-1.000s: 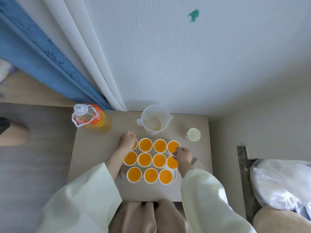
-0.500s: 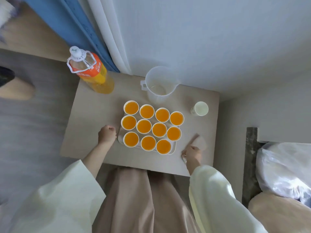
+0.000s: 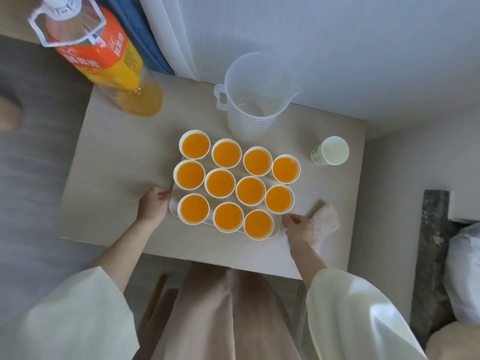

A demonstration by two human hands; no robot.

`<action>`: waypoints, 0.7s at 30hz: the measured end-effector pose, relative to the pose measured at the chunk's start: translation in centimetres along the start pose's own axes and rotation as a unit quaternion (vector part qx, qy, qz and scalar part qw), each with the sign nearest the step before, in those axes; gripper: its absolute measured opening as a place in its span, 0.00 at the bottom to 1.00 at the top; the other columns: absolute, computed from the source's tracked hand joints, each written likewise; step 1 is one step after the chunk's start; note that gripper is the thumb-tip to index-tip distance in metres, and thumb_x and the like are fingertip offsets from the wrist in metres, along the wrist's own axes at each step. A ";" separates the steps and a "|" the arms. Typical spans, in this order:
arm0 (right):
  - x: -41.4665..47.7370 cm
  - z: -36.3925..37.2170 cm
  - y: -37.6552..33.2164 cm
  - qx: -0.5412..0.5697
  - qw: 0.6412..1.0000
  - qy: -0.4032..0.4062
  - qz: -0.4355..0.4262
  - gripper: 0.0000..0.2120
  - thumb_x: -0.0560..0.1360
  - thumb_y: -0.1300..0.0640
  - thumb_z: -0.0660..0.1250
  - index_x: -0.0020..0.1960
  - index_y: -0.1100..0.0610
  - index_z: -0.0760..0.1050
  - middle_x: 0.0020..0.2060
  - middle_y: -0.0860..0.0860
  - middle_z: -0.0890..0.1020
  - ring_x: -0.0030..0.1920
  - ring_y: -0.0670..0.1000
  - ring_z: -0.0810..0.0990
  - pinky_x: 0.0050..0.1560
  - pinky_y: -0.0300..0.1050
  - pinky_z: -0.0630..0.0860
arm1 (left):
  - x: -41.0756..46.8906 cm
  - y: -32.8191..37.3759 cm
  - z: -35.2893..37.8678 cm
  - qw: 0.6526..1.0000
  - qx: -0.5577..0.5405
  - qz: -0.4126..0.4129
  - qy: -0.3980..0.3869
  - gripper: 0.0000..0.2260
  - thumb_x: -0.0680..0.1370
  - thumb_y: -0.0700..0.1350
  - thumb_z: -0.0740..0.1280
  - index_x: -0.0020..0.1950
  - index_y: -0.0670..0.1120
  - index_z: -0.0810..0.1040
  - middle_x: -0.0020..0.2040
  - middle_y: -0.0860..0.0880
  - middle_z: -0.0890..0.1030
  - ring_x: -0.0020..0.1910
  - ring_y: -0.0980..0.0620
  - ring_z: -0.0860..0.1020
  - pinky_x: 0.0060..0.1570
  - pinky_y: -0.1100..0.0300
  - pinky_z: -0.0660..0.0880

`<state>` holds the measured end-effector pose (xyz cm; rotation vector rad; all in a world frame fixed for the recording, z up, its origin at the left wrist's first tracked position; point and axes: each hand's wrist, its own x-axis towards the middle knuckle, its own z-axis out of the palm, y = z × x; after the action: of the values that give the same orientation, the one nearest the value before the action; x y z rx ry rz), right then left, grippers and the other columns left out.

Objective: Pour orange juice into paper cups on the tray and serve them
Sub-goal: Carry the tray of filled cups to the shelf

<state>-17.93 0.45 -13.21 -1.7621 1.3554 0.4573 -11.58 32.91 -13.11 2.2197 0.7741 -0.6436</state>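
With all eleven paper cups [image 3: 220, 183] on the tray [image 3: 173, 207] filled with orange juice, pouring appears complete; serving step in hand.

Hand state:
- Left hand [image 3: 153, 203]: curled at the tray's left edge, fingers touching or just beside the rim; firm clamp cannot be confirmed.
- Right hand [image 3: 298, 228]: at the tray's near right corner, fingers loosely bent, beside a crumpled tissue [image 3: 324, 222]; grip on the rim not confirmed.

Task item location: tray near the middle of the worktop [image 3: 117, 162], towards its near edge, cups packed in three rows, rims touching or nearly so.

Next move, as judged: secure both tray edges, lift level and slowly. Juice stands high in every cup; any tilt or jolt likely to spill.

Containers:
- Juice bottle [image 3: 104, 61]: far left corner, capped, orange liquid visible in the lower part only.
- Clear measuring jug [image 3: 255, 97]: behind the tray, practically empty, at most a trace at the bottom.
- Spare paper cup [image 3: 331, 151]: right of the tray, well apart from it, no juice inside.
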 end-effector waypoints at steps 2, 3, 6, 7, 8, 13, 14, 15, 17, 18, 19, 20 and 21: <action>0.6 0.7 0.3 0.005 1.000 0.003 -0.009 0.09 0.78 0.56 0.66 0.57 0.56 0.78 0.51 0.53 0.83 0.49 0.53 0.80 0.47 0.44 0.80 | 0.6 0.1 0.6 1.000 -0.011 0.004 -0.007 0.12 0.80 0.39 0.62 0.61 0.37 0.77 0.59 0.39 0.79 0.60 0.40 0.75 0.51 0.58 0.67; 0.7 1.0 0.3 0.013 1.000 0.002 -0.013 0.09 0.78 0.57 0.66 0.58 0.56 0.78 0.51 0.53 0.83 0.49 0.53 0.81 0.48 0.44 0.80 | 0.9 0.1 0.9 1.000 -0.012 0.005 -0.008 0.12 0.80 0.38 0.62 0.62 0.37 0.77 0.59 0.38 0.79 0.60 0.40 0.75 0.51 0.58 0.67; 0.8 1.6 0.2 0.017 0.999 0.007 -0.029 0.10 0.78 0.59 0.66 0.59 0.58 0.78 0.47 0.50 0.80 0.48 0.51 0.79 0.48 0.42 0.77 | 1.6 0.2 1.6 1.000 -0.009 0.012 0.001 0.12 0.79 0.38 0.63 0.61 0.37 0.76 0.58 0.38 0.79 0.59 0.39 0.76 0.51 0.58 0.67; 0.8 1.7 0.1 0.013 0.999 0.012 -0.034 0.11 0.78 0.58 0.67 0.59 0.58 0.78 0.47 0.50 0.80 0.48 0.51 0.79 0.47 0.42 0.77 | 1.7 0.3 1.7 1.000 -0.011 0.013 0.006 0.11 0.79 0.39 0.63 0.60 0.37 0.76 0.57 0.38 0.80 0.58 0.39 0.76 0.51 0.57 0.68; 1.0 1.9 0.3 0.011 0.999 0.017 -0.037 0.11 0.77 0.57 0.67 0.58 0.58 0.78 0.47 0.50 0.80 0.48 0.51 0.79 0.47 0.43 0.77 | 1.9 0.2 1.9 1.000 -0.013 0.013 0.010 0.11 0.79 0.40 0.64 0.59 0.37 0.77 0.56 0.38 0.80 0.57 0.39 0.76 0.50 0.56 0.69; 2.1 3.0 0.5 -0.018 0.998 0.046 -0.035 0.07 0.74 0.55 0.71 0.51 0.54 0.79 0.48 0.52 0.83 0.49 0.54 0.81 0.53 0.53 0.80 | 2.7 -0.2 2.5 0.999 0.022 0.037 0.027 0.09 0.78 0.44 0.67 0.51 0.38 0.77 0.50 0.40 0.81 0.50 0.39 0.78 0.46 0.53 0.72; 2.3 3.2 0.5 -0.020 0.998 0.050 -0.035 0.06 0.74 0.55 0.71 0.50 0.53 0.78 0.48 0.52 0.83 0.49 0.54 0.81 0.54 0.54 0.80 | 2.8 -0.2 2.5 0.998 0.035 0.047 0.028 0.08 0.78 0.44 0.67 0.50 0.38 0.77 0.49 0.40 0.81 0.50 0.39 0.78 0.45 0.53 0.71; 2.5 3.3 0.5 -0.023 0.998 0.054 -0.036 0.05 0.74 0.55 0.72 0.49 0.53 0.77 0.48 0.53 0.83 0.48 0.54 0.82 0.53 0.54 0.80 | 2.8 -0.2 2.4 0.997 0.052 0.059 0.029 0.08 0.79 0.43 0.66 0.50 0.38 0.77 0.49 0.40 0.81 0.49 0.39 0.78 0.44 0.53 0.70; 2.7 3.4 0.6 -0.039 0.996 0.061 -0.042 0.06 0.74 0.55 0.71 0.50 0.55 0.78 0.47 0.53 0.83 0.47 0.54 0.81 0.50 0.52 0.81 | 2.8 -0.2 2.4 0.992 0.089 0.082 0.029 0.07 0.79 0.42 0.65 0.50 0.38 0.76 0.48 0.39 0.80 0.48 0.39 0.77 0.42 0.54 0.67; 2.7 3.4 0.6 -0.049 0.996 0.065 -0.044 0.07 0.75 0.55 0.71 0.51 0.56 0.78 0.46 0.53 0.83 0.47 0.54 0.81 0.48 0.51 0.81 | 2.8 -0.2 2.4 0.990 0.104 0.091 0.030 0.07 0.80 0.42 0.65 0.50 0.38 0.76 0.48 0.39 0.80 0.48 0.39 0.76 0.42 0.55 0.66; 2.7 3.4 0.6 -0.058 0.995 0.070 -0.046 0.08 0.75 0.55 0.70 0.51 0.56 0.78 0.46 0.52 0.82 0.46 0.54 0.81 0.45 0.49 0.80 | 2.8 -0.2 2.4 0.988 0.114 0.098 0.030 0.07 0.80 0.42 0.64 0.49 0.38 0.75 0.48 0.39 0.80 0.48 0.39 0.76 0.42 0.54 0.66; 2.6 3.5 0.6 -0.064 0.994 0.074 -0.050 0.08 0.75 0.54 0.70 0.51 0.57 0.77 0.45 0.52 0.81 0.46 0.53 0.80 0.44 0.48 0.79 | 2.9 -0.3 2.4 0.987 0.121 0.102 0.029 0.06 0.80 0.42 0.64 0.49 0.38 0.75 0.48 0.39 0.80 0.48 0.39 0.76 0.42 0.54 0.66; 2.6 3.6 0.7 -0.067 0.993 0.081 -0.059 0.08 0.75 0.54 0.70 0.50 0.58 0.77 0.43 0.52 0.81 0.45 0.53 0.80 0.43 0.48 0.78 | 3.0 -0.3 2.4 0.986 0.126 0.103 0.028 0.06 0.80 0.42 0.64 0.49 0.38 0.75 0.48 0.39 0.80 0.48 0.39 0.76 0.42 0.54 0.67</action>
<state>-16.93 1.67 -17.39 -2.0138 1.3491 0.3543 -10.21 32.37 -16.67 2.5159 0.5019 -0.6057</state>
